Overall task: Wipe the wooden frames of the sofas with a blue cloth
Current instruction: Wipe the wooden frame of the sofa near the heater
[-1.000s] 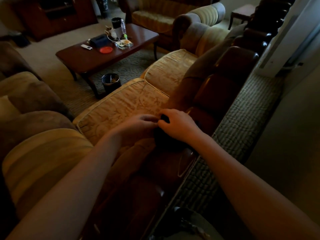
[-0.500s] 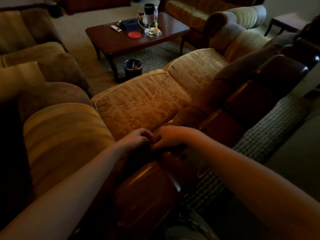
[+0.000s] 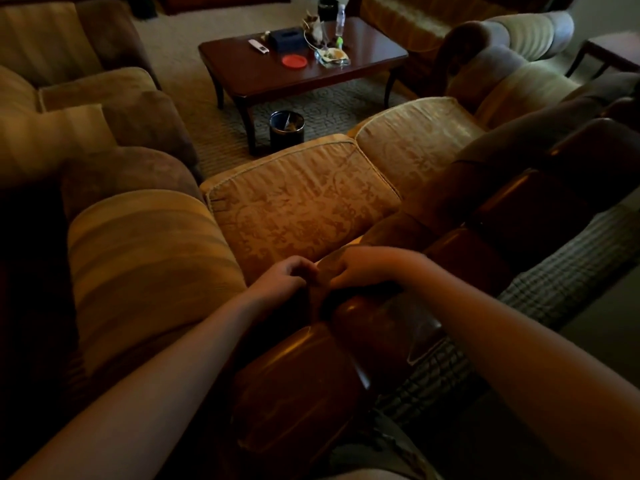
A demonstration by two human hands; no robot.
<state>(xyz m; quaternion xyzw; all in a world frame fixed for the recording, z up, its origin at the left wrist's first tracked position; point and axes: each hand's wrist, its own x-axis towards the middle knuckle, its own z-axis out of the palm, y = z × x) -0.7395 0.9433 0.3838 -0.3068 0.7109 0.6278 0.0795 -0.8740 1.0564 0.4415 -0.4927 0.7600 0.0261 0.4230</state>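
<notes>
Polished wood, dark and glossy, runs along the top of the sofa back (image 3: pixel 377 327), and both hands meet at it from behind. The left hand (image 3: pixel 280 280) has its fingers curled; whether it pinches anything I cannot tell. The right hand (image 3: pixel 360 271) curls over a dark bundle, presumably the blue cloth (image 3: pixel 320 299), pressed at the seam where wood meets upholstery. To do this well, I'd keep the cloth flat on the rail, follow its curve, and stay off the gold seat cushion (image 3: pixel 298 206).

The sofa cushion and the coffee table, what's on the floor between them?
In the head view, a small dark bin stands on the patterned carpet between the sofa cushion and the coffee table.
</notes>
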